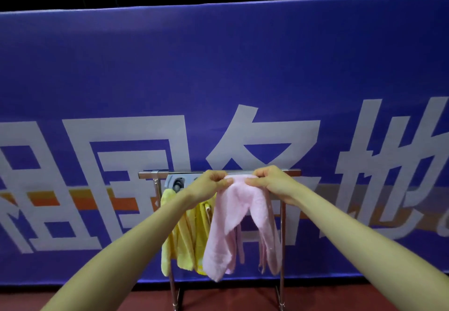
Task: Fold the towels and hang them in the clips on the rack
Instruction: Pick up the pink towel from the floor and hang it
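A pink towel (239, 216) hangs folded from just under the top bar of a metal rack (289, 171). My left hand (209, 185) pinches its top left edge and my right hand (268, 180) pinches its top right edge, both close under the bar. Two yellow towels (181, 242) hang to the left of the pink one, partly behind my left forearm. A grey clip holder (178, 182) sits on the bar above the yellow towels; the clip over the pink towel is hidden by my hands.
A large blue banner (218, 80) with white characters stands right behind the rack. The rack's two legs (281, 286) reach down to a reddish-brown floor (230, 297).
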{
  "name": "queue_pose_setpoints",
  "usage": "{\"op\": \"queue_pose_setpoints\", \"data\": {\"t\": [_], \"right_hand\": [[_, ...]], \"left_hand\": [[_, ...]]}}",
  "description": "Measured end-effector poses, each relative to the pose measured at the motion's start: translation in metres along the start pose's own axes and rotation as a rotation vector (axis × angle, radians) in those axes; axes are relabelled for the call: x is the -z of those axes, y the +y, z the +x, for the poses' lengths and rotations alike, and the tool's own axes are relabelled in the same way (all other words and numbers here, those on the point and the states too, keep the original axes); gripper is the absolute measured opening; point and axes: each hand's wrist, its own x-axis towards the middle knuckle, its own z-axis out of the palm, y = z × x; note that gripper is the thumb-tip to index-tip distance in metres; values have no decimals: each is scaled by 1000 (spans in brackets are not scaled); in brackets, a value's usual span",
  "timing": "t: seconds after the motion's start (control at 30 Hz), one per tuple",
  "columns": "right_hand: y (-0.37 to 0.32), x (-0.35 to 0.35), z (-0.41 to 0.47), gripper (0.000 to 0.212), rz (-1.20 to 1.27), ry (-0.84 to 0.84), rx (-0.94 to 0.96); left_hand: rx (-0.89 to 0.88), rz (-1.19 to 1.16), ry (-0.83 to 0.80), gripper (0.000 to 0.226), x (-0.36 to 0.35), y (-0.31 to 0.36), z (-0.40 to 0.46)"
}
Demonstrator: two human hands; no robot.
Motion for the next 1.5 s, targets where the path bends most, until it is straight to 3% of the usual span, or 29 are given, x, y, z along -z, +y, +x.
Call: {"op": "queue_pose_setpoints", "data": {"t": [0.17, 0.47, 0.87, 1.13, 1.23, 1.5], "right_hand": [[18, -3, 27, 18, 16, 103, -55], [44, -6, 65, 14, -43, 230, -102], [87, 17, 105, 15, -175, 167, -151], [128, 36, 148, 16, -322, 39, -161], [141, 34, 164, 13, -419, 30, -125], [160, 19, 191, 7, -614, 44, -71]], "left_hand": [[-24, -33, 47, 24, -8, -28, 31], [95, -221, -77, 18, -24, -64, 70], [221, -307, -128, 17, -58, -97, 120], [222, 117, 2, 19, -71, -113, 166], [233, 286, 31, 28, -70, -114, 176], [315, 791, 134, 27, -80, -127, 192]]}}
